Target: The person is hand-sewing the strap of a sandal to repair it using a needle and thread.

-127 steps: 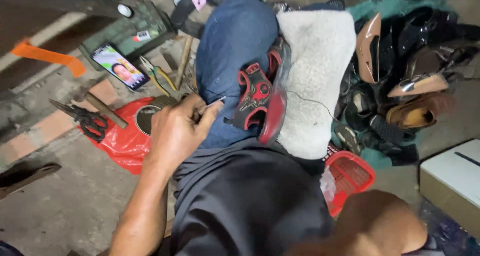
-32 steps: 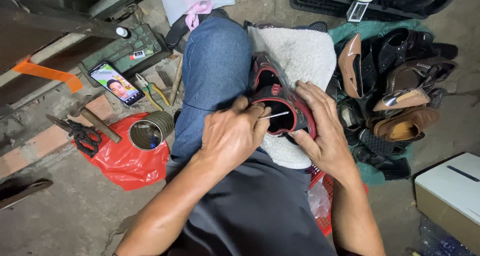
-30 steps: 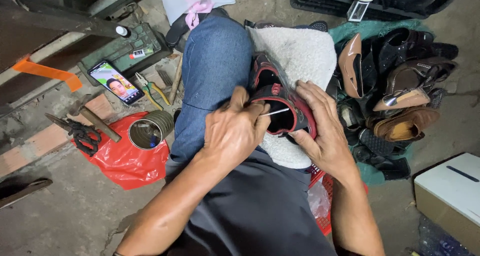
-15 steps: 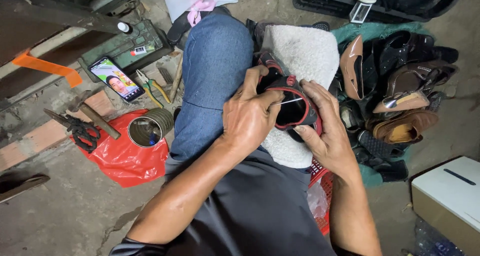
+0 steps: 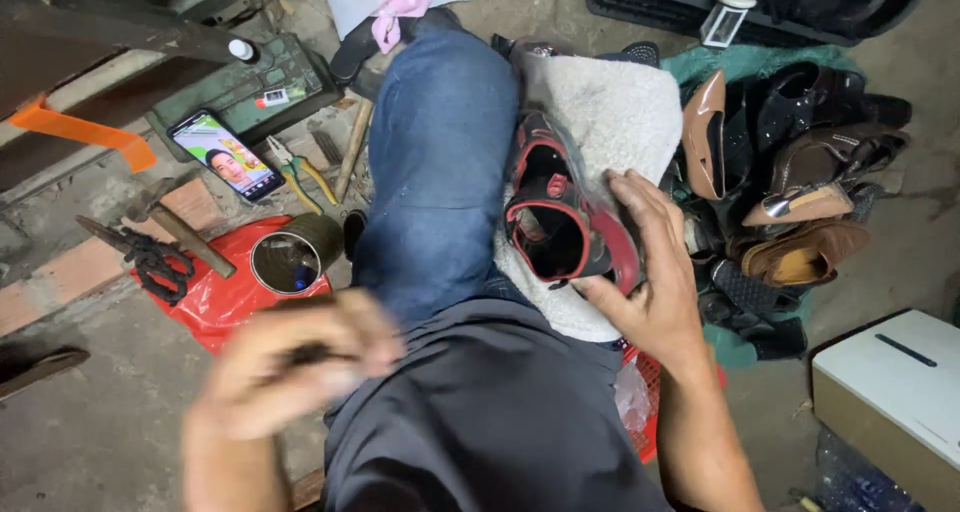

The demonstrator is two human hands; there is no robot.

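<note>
Cupping the shoe [image 5: 560, 222] from its outer side, the right hand [image 5: 650, 282] lies spread, fingers [image 5: 640, 197] flat along the upper, thumb at the heel rim; a brace, not a pinch. The shoe rests on a pale fleece pad [image 5: 620, 112] over the lap, just right of the raised knee [image 5: 440, 152] in blue denim, opening facing up.

Left hand [image 5: 290, 367]: blurred, curled low and left of the shoe, apart from it. Something dark and thin seems pinched in it; cannot tell what, nor how tight.

Handling, judged: black upper with red trim looks soft and pliable, light, not fragile. It would collapse under a squeeze at the opening. The firmer hold is likely at the heel counter and along the sole edge, pressed down into the pad, which should keep it from sliding.

Outward, left of the grip: tin can [image 5: 290, 260] on a red bag [image 5: 215, 297], hammer [image 5: 175, 230], pliers [image 5: 300, 167], phone [image 5: 225, 157]. Right of the grip: a heap of shoes [image 5: 790, 172], white box [image 5: 890, 392].
</note>
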